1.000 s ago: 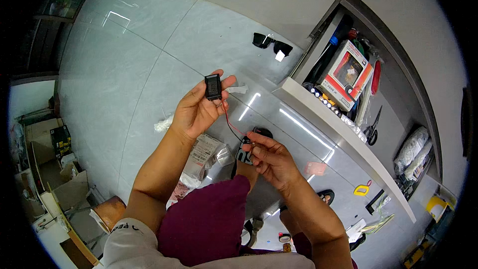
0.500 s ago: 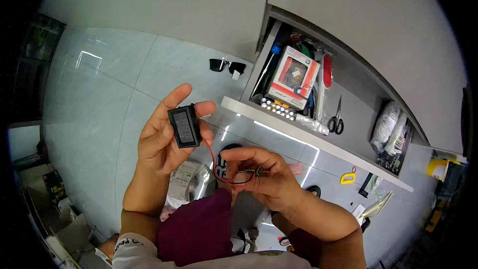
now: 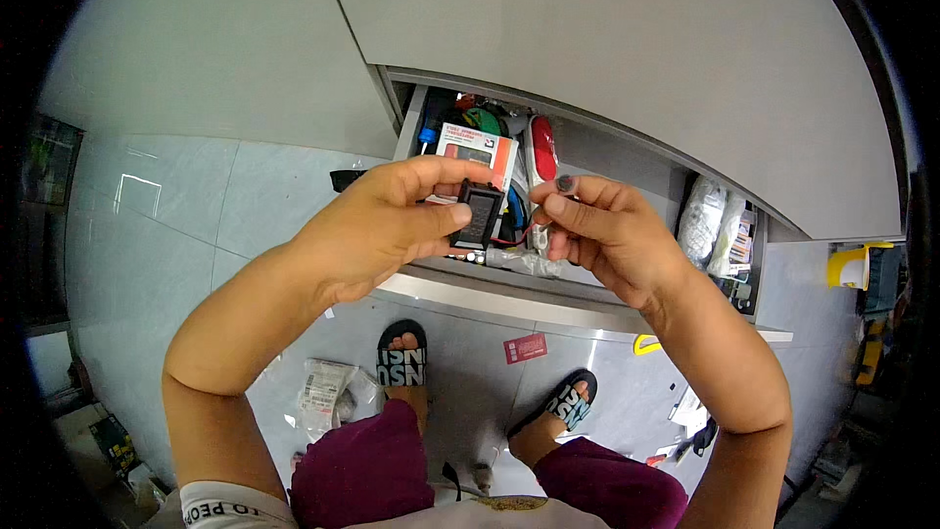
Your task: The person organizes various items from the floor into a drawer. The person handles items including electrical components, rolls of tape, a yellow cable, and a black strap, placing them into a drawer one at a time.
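A small black panel meter [image 3: 478,216] with a grey display sits between the thumb and fingers of my left hand [image 3: 392,220], over the open drawer. A thin red wire [image 3: 511,241] runs from beside the meter toward my right hand [image 3: 612,235]. That hand is pinched closed, its fingers curled over the wire end. A small dark round piece [image 3: 565,183] shows at its fingertips; I cannot make out what it is. Behind the meter, partly covered by my left hand, lies a white and orange box [image 3: 499,159] in the drawer.
The pulled-out drawer [image 3: 587,309] also holds a red-and-white tool [image 3: 542,147] and plastic-wrapped items [image 3: 702,214]. Sunglasses [image 3: 347,179] lie left of it. My slippered feet [image 3: 402,362] are below, near a plastic-wrapped package [image 3: 328,394] and a red card [image 3: 526,348].
Both hands have moved up and over the drawer, still with the meter and wire. My view has turned, and my left hand now grips the meter from its left side.
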`<state>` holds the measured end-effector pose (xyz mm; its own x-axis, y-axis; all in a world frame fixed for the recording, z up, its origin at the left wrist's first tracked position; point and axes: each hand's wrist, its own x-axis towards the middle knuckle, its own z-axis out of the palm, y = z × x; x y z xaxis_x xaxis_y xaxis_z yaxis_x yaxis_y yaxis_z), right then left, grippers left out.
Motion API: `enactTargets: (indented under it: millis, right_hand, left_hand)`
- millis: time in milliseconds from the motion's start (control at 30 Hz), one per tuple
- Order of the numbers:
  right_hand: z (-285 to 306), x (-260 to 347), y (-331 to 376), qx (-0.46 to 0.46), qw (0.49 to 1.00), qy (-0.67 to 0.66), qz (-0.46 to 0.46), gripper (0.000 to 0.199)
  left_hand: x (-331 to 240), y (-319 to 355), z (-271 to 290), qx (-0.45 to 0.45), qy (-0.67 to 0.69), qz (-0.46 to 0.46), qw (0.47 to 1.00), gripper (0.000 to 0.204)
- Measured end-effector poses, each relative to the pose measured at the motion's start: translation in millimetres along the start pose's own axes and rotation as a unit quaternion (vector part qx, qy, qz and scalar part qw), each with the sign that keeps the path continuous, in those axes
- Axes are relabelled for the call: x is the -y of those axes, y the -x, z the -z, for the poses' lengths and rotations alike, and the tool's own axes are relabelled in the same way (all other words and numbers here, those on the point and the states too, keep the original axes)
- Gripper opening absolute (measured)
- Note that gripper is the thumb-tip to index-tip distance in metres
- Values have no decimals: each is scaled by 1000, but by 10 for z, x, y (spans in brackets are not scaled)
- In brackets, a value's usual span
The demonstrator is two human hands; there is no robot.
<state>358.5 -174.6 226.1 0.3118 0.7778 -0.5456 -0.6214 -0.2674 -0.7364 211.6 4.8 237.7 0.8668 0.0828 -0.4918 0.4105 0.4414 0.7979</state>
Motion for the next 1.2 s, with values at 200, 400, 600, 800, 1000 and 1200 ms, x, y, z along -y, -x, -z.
enactTargets:
  millis: [200, 400, 600, 800, 1000, 1200]
  right_hand:
    - [146, 15, -442, 0, 994, 107, 11, 27]
    - [379, -137, -628, 15, 995, 76, -61, 26]
    - [535, -462, -1148, -160, 987, -7, 14, 16]
    - [361, -296, -1742, -216, 976, -22, 25, 16]
    - [908, -592, -2831, -293, 793, 485, 227, 39]
    - [684, -616, -2883, -258, 703, 587, 307, 37]
  left_hand:
    - [41, -579, 25, -16, -55, 22, 998, 38]
    - [222, -804, 138, 8, -95, 34, 995, 42]
    - [276, -860, 487, 2, -507, -104, 856, 43]
    - [366, -776, 835, -13, -469, -68, 880, 39]
    - [406, -700, 894, -30, -396, -81, 914, 39]
    - [530, -633, 950, -34, -328, -81, 941, 38]
